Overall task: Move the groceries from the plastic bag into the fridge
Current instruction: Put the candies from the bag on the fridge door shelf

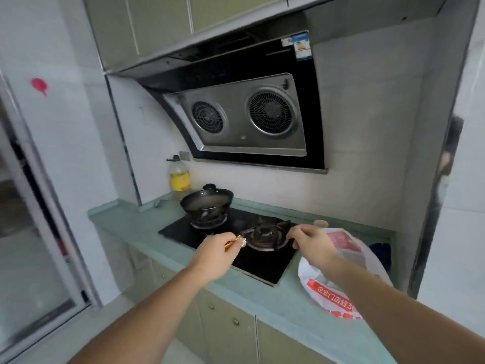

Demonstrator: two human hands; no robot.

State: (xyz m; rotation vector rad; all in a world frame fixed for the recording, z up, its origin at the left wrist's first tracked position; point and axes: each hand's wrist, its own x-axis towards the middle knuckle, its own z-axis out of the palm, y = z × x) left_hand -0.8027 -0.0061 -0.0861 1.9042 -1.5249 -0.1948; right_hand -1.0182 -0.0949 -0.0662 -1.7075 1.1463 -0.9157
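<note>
A white plastic bag (pixel 338 292) with red print lies on the green countertop (pixel 147 227), right of the hob. Something red-pink shows inside its top. My left hand (pixel 215 254) hovers over the hob's front left and pinches a small packet (pixel 237 243) with an orange and shiny silver wrapper. My right hand (pixel 315 241) hangs above the bag's left side with its fingers loosely curled downward and holds nothing. No fridge shows in this view.
A black gas hob (pixel 236 248) fills the counter's middle, with a black wok (pixel 207 203) on its back burner. An oil bottle (pixel 179 179) stands by the wall. A paper cup (pixel 320 223) sits behind the bag. A range hood (pixel 246 119) hangs overhead. A sliding door (pixel 31 232) is at the left.
</note>
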